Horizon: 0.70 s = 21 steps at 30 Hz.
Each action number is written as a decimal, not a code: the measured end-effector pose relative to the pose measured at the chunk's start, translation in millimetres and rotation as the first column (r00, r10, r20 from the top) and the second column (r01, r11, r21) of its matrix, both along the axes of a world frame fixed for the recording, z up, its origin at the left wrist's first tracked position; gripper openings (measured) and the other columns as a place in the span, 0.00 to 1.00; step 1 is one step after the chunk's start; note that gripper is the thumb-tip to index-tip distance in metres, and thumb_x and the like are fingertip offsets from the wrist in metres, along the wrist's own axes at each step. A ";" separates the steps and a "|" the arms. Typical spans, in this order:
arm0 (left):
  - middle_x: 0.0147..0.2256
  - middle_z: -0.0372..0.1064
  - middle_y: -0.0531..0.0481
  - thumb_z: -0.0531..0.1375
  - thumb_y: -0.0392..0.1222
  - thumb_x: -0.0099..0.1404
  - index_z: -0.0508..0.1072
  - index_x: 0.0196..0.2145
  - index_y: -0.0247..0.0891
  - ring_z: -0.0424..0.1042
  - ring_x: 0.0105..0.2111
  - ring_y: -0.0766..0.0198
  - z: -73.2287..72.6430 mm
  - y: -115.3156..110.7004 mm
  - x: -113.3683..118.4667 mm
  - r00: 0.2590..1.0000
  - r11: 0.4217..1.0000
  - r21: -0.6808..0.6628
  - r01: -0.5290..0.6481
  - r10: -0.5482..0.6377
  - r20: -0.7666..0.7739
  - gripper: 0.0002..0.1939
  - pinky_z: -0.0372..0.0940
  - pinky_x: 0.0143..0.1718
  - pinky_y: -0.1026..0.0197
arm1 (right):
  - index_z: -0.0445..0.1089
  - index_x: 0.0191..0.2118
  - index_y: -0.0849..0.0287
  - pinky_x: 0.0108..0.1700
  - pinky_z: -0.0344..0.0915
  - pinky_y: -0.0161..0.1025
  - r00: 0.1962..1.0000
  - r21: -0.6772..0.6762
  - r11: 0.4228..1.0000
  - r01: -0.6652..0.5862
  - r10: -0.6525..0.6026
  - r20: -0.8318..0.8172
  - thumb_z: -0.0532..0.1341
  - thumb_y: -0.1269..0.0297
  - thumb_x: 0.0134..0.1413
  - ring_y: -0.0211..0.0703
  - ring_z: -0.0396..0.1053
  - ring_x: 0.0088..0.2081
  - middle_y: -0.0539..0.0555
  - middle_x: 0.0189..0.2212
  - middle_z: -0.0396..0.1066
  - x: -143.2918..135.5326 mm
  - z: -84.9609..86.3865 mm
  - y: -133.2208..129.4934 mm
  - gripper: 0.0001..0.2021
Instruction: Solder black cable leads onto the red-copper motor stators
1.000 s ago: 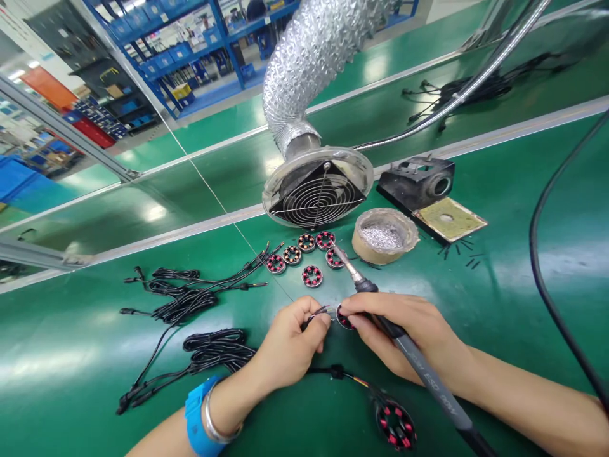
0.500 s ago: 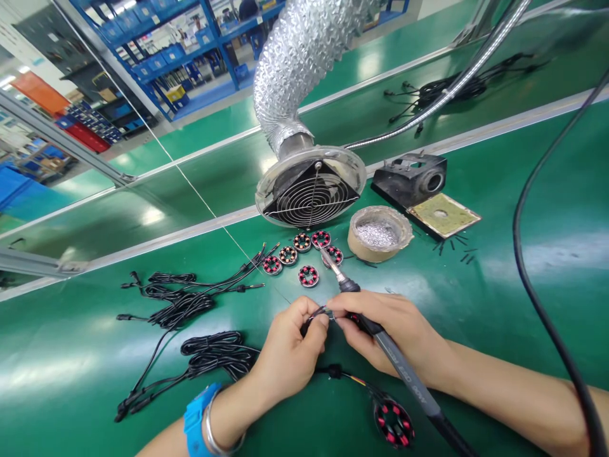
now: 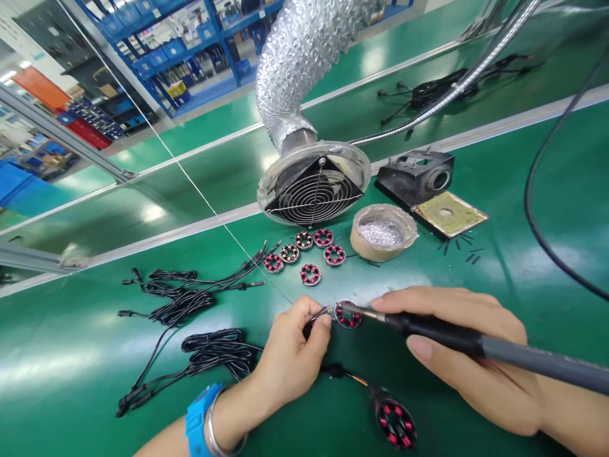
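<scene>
A person's right hand (image 3: 476, 355) grips a grey-handled soldering iron (image 3: 476, 346) with a black collar, its fingers wrapped round the barrel, the metal tip laid almost level and touching a small round stator wound with red coils (image 3: 349, 315) that rests on the shiny green worktop (image 3: 71, 355). The left hand (image 3: 290, 355), wearing a bright blue wristband (image 3: 197, 419) and a silver bangle (image 3: 214, 431), has its thumb and forefinger pinched narrow on the end of a thin black wire (image 3: 320, 314), held against the left edge of that same stator.

Just beyond the hands lie five more small round stators (image 3: 310, 274) in a loose cluster, some red, some copper-coloured. Behind them stands a clear round fume hood with a wire grille (image 3: 314, 190), fed by a crinkled silver foil duct (image 3: 304, 57). To its right sit a tan paper-wrapped pot of silvery solder dross (image 3: 384, 231), a black metal iron stand (image 3: 416, 178) and a yellowed cleaning sponge (image 3: 450, 214), with short black sleeve offcuts (image 3: 464, 244) scattered near the sponge.

Bundles of black leads (image 3: 190, 298) lie on the worktop to the left of the hands. Near the lower edge, between the two forearms, a larger red-coiled stator (image 3: 396, 424) lies with coloured wires attached.
</scene>
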State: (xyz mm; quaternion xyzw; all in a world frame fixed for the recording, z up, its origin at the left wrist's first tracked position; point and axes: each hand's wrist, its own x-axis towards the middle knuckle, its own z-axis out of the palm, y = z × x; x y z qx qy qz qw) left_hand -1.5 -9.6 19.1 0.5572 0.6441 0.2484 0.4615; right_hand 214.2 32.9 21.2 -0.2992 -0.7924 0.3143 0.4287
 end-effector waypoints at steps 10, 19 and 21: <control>0.18 0.55 0.59 0.52 0.46 0.67 0.61 0.26 0.41 0.54 0.20 0.67 -0.1 0.1 0.4 1.000 1.000 -0.004 -0.003 0.003 0.010 0.12 0.49 0.23 0.64 | 0.67 0.38 0.54 0.20 0.59 0.36 0.993 -0.104 0.988 -0.110 0.106 -0.044 0.55 0.69 0.59 0.37 0.63 0.17 0.48 0.21 0.68 -4.6 -1.6 0.8 0.05; 0.18 0.54 0.59 0.51 0.47 0.68 0.60 0.27 0.41 0.54 0.20 0.66 -0.6 -0.7 0.0 1.000 1.000 -0.007 0.018 -0.018 -0.021 0.13 0.49 0.24 0.64 | 0.68 0.39 0.54 0.23 0.62 0.34 0.987 -0.082 0.983 -0.161 0.159 -0.031 0.55 0.73 0.55 0.37 0.68 0.21 0.49 0.24 0.71 -3.9 4.8 1.0 0.09; 0.18 0.54 0.59 0.51 0.47 0.68 0.60 0.27 0.41 0.54 0.20 0.66 -1.0 -0.8 0.0 0.999 1.000 0.000 0.019 -0.019 -0.028 0.13 0.49 0.24 0.64 | 0.68 0.39 0.55 0.24 0.63 0.35 0.988 -0.081 0.984 -0.157 0.156 -0.023 0.55 0.72 0.55 0.38 0.68 0.22 0.49 0.24 0.71 -4.6 4.4 -0.4 0.09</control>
